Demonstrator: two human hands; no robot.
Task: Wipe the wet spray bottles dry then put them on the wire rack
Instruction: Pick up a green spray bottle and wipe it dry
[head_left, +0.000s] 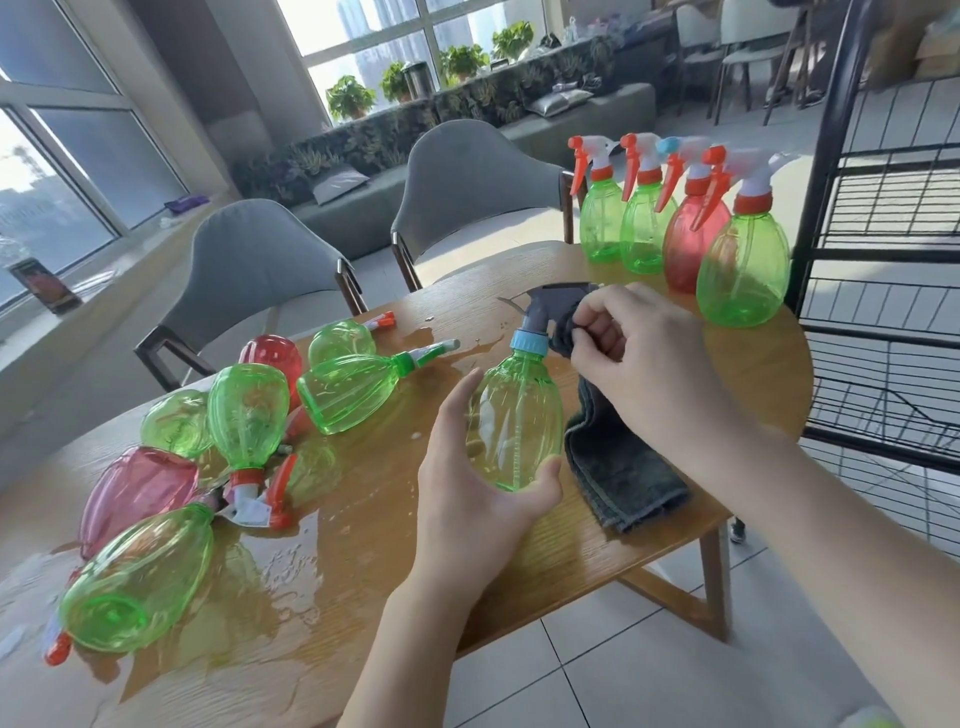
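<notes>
Near the tabletop's right edge, your left hand (467, 488) grips a green spray bottle (514, 421) upright above the wood, while your right hand (639, 358) pinches a grey cloth (618, 467) against its grey trigger head (550, 306).

Glossy translucent plastic spray bottles (244, 410) lie on a wet-sheened grained wood table (363, 525), beside a matt grey terry cloth (618, 467) and a black metal wire rack (883, 260).

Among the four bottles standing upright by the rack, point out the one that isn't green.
The red bottle, third from the left, between two green ones. The other three standing bottles are green.
</notes>
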